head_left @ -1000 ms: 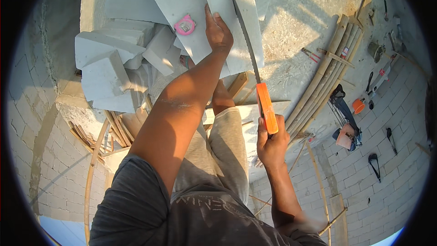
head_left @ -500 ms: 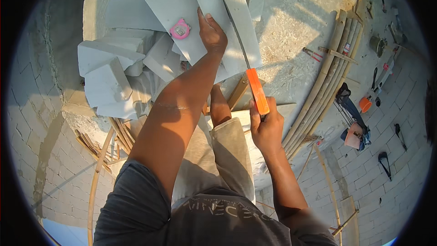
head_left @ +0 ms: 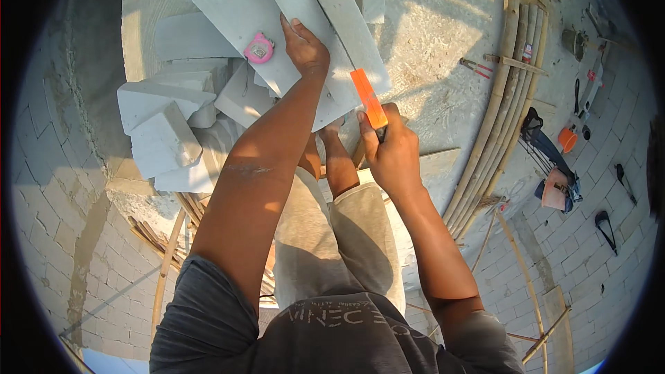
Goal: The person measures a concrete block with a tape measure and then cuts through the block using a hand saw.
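Observation:
My right hand is wrapped round the orange handle of a hand saw. Its blade lies along a long dark slit in a pale grey lightweight block; most of the blade is hidden in the cut. Left of the slit, my left hand rests on the block's pale surface, fingers stretched forward and thumb apart. A pink tape measure lies on the wide pale slab just left of that hand. Below the block's near end, my feet and legs partly show.
Broken and cut blocks are heaped at the left. Bamboo poles lie to the right, with red-handled pliers beside them. Farther right are an orange cup, a bucket and a block wall.
The saw handle and my right hand have moved forward, closer to the block's near end. My left hand stays on the block while the whole view has shifted slightly.

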Tool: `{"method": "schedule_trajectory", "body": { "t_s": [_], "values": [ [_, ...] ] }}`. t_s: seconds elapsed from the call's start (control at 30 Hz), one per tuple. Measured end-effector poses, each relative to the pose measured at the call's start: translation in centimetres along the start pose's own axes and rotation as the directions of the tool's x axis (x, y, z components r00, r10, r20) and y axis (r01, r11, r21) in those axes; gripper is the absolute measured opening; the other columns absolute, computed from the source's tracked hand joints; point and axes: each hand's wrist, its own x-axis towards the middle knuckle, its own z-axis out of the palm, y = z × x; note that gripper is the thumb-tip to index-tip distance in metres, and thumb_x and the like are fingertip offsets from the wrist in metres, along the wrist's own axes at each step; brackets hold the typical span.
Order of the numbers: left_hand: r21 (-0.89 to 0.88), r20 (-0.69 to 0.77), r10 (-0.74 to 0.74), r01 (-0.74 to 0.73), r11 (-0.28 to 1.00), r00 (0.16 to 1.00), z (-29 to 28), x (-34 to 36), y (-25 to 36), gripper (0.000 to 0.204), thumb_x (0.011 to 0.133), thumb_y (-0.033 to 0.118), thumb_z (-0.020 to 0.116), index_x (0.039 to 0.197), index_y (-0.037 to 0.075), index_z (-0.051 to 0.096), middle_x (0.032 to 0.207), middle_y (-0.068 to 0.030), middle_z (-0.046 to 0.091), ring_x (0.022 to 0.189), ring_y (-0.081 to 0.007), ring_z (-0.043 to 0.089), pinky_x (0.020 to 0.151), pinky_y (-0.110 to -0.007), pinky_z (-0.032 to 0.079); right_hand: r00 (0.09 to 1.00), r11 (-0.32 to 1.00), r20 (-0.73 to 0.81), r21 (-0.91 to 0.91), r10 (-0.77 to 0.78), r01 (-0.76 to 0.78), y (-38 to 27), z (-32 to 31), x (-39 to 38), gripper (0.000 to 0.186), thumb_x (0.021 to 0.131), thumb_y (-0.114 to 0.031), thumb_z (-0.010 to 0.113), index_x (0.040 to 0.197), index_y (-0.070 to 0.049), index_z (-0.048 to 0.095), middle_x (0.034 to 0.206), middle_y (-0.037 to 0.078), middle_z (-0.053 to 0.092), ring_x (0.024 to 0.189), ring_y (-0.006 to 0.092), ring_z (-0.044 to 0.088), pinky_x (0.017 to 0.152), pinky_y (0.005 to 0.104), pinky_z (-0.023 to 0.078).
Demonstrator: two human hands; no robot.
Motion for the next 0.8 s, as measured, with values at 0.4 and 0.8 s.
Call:
{"method": "schedule_trajectory", "body": {
  "t_s": [0.4, 0.8],
  "values": [
    [0.036, -0.021, 0.022, -0.021, 0.999, 1.000, -0.9, 0.6, -0.4, 0.062, 0.111, 0.042, 0.030, 0.153, -0.003, 0.040, 0.127, -0.0325, 0.065, 0.115, -0.0499, 0.063, 0.101, -0.049, 0.050, 1.000, 0.999, -0.003, 0.027, -0.025, 0.025, 0.2, -4.3, -11.2, 0.026, 0.094, -0.019, 0.077, 0.100, -0.003, 0.058, 0.077, 0.016, 0.068, 0.061, 0.0312, 0.071, 0.054, 0.0389, 0.056],
    [0.043, -0.019, 0.057, -0.056, 0.998, 0.998, -0.3, 1.1, -1.2, 0.059, 0.111, 0.041, 0.030, 0.152, -0.001, 0.041, 0.124, -0.0326, 0.066, 0.113, -0.0486, 0.065, 0.096, -0.050, 0.051, 0.992, 0.997, 0.094, -0.006, 0.080, -0.080, 0.4, -5.4, -13.1, 0.025, 0.096, -0.018, 0.075, 0.105, -0.002, 0.058, 0.078, 0.016, 0.067, 0.066, 0.0338, 0.072, 0.058, 0.0406, 0.055]
  ]
}}
